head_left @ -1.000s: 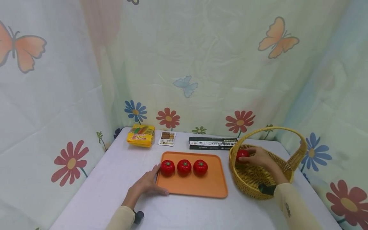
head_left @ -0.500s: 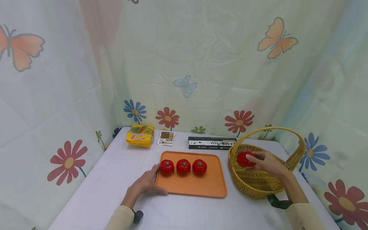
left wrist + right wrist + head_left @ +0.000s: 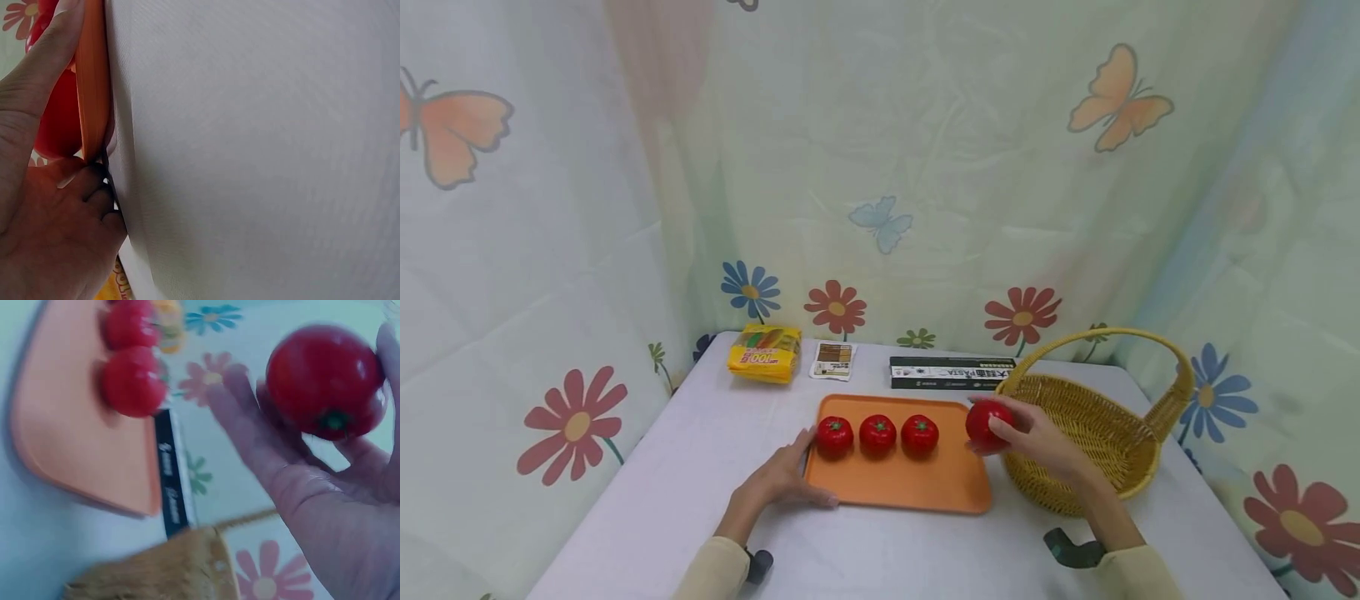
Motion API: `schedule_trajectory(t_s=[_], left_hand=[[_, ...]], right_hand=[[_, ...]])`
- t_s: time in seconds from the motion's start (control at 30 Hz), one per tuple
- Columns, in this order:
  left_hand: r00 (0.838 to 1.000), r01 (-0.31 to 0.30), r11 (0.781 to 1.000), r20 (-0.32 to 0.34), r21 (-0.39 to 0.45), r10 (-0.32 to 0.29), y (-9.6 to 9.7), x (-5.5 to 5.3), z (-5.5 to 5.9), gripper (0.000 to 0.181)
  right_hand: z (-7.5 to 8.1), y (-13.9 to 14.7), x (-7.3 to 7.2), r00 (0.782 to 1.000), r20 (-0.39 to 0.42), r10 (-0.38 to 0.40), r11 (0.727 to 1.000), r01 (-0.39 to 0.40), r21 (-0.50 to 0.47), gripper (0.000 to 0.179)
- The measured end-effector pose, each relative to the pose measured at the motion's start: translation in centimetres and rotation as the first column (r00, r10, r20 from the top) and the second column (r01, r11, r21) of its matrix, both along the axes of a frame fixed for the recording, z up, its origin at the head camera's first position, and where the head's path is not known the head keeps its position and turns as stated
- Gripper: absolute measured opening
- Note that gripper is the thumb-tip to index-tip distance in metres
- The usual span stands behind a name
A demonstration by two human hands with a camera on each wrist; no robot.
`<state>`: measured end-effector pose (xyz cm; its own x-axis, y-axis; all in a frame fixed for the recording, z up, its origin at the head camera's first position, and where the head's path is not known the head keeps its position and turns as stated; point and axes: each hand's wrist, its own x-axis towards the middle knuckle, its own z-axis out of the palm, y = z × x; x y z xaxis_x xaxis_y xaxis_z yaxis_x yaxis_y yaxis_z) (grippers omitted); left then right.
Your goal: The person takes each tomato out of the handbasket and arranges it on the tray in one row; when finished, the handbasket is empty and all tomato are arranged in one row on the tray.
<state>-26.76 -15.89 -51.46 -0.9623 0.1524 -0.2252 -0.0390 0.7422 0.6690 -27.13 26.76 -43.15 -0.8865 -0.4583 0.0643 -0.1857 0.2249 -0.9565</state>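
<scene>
A red tomato (image 3: 988, 427) is gripped between the fingers and thumb of my right hand (image 3: 1036, 435), above the right end of the orange tray (image 3: 917, 486). In the right wrist view the green stem end of this tomato (image 3: 325, 378) points down. On the tray three more tomatoes stand in a row, the left one (image 3: 835, 437), the middle one (image 3: 877, 435) and the right one (image 3: 920, 435). My left hand (image 3: 782, 477) holds the tray's near left corner, thumb along the front edge and fingers at the left side, curled in the left wrist view.
A wicker basket (image 3: 1093, 417) with a tall handle stands to the tray's right, partly behind my right forearm. Along the back of the white table (image 3: 880, 554) lie a yellow packet (image 3: 765, 354), a small sachet (image 3: 832, 361) and a long black pasta box (image 3: 951, 373).
My right hand has lifted the tomato out of the basket and carried it left over the tray's right end. The left hand stays at the tray corner.
</scene>
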Motion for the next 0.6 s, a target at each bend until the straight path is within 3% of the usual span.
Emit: schedule_trajectory(t_s=[0.13, 0.27, 0.43, 0.6], left_hand=[[1.0, 0.008, 1.0, -0.004, 0.004, -0.008, -0.1, 0.0, -0.1, 0.13], [1.0, 0.014, 1.0, -0.004, 0.012, -0.014, 0.0, 0.1, -0.1, 0.129], [1.0, 0.004, 1.0, -0.002, 0.004, -0.004, 0.0, 0.2, 0.2, 0.13], [1.0, 0.0, 1.0, 0.0, -0.004, 0.0, 0.0, 0.3, 0.3, 0.13]], right_hand=[[-1.1, -3.0, -0.1, 0.991, -0.026, -0.132, 0.977, 0.135, 0.166, 0.066], [-2.6, -5.3, 0.0, 0.951, -0.117, -0.285, 0.897, 0.307, 0.319, 0.064], [-4.1, -6.6, 0.1, 0.911, -0.276, -0.307, 0.826, 0.399, 0.399, 0.073], [-5.0, -7.0, 0.1, 0.88, -0.355, -0.315, 0.756, 0.459, 0.467, 0.079]])
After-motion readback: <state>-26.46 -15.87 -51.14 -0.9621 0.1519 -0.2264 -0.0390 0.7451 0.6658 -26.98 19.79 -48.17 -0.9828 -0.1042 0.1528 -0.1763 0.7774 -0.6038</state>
